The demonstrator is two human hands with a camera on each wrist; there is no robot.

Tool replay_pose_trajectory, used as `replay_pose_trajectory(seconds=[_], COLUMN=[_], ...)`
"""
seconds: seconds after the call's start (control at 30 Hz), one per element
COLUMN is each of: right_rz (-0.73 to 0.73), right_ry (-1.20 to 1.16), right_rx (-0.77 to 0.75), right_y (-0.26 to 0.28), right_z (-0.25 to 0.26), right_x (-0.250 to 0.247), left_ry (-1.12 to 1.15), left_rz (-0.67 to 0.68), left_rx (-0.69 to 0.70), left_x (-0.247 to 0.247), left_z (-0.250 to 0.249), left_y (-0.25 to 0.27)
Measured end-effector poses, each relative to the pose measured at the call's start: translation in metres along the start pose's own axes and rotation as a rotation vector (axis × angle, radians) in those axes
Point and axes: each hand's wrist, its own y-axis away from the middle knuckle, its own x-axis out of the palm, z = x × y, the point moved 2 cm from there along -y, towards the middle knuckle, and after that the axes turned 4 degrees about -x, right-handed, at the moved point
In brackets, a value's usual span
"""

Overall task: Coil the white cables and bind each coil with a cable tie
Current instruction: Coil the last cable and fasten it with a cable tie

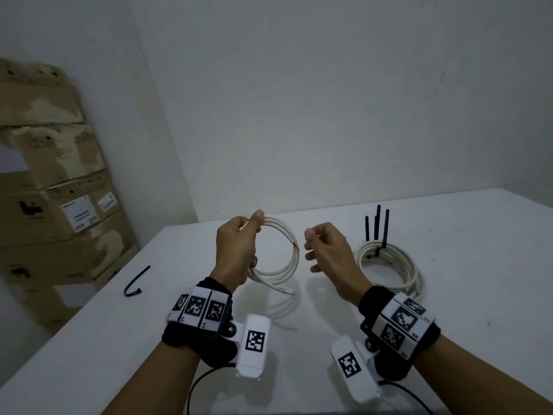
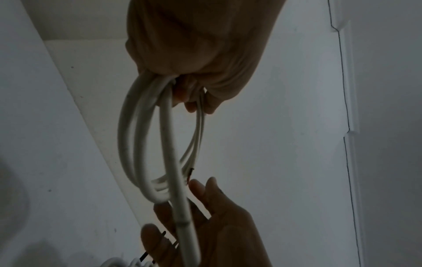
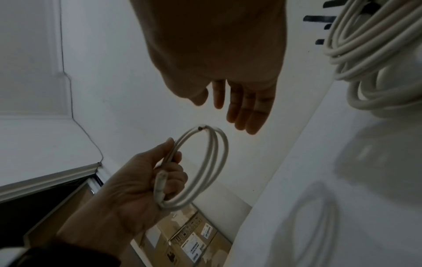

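Note:
My left hand [image 1: 239, 247] grips a coil of white cable [image 1: 287, 256] and holds it upright above the white table [image 1: 449, 295]. The coil has about three loops, and a cut end with dark wire shows at its right side [image 1: 295, 246]. In the left wrist view the loops [image 2: 146, 144] hang from my curled fingers [image 2: 194, 101]. My right hand [image 1: 320, 250] hovers just right of the coil, with fingers relaxed and nothing in them [image 3: 246, 112]. A second white cable bundle [image 1: 389, 265] lies on the table at the right, with black cable ties [image 1: 377, 229] standing up from it.
One loose black cable tie [image 1: 136, 283] lies on the table at the left. Stacked cardboard boxes [image 1: 59, 205] stand beyond the table's left edge. White walls close in behind the table.

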Motion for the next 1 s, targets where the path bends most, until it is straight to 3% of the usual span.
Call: replay_pose_trajectory(seconds=[0.17, 0.33, 0.5, 0.73, 0.9, 1.0], right_rz=[0.294, 0.284, 0.428, 0.4, 0.18, 0.157], right_ry=[0.061, -0.116, -0.3, -0.413, -0.45, -0.476], right_rx=[-0.017, 0.084, 0.11, 0.051, 0.036, 0.061], right_y=[0.024, 0.03, 0.03, 0.036, 0.033, 0.032], right_z=[0.001, -0.005, -0.005, 0.0, -0.001, -0.002], right_x=[-0.003, 0.001, 0.007, 0.014, 0.015, 0.015], left_ry=[-0.006, 0.034, 0.092, 0.229, 0.32, 0.346], left_rz=[-0.048, -0.069, -0.049, -0.04, -0.017, -0.046], left_rx=[0.042, 0.06, 0.03, -0.07, -0.157, -0.153], left_x=[0.0, 0.001, 0.004, -0.004, -0.008, -0.012], left_z=[-0.005, -0.012, -0.014, -0.013, -0.01, -0.01], left_y=[-0.002, -0.002, 0.002, -0.003, -0.006, -0.008])
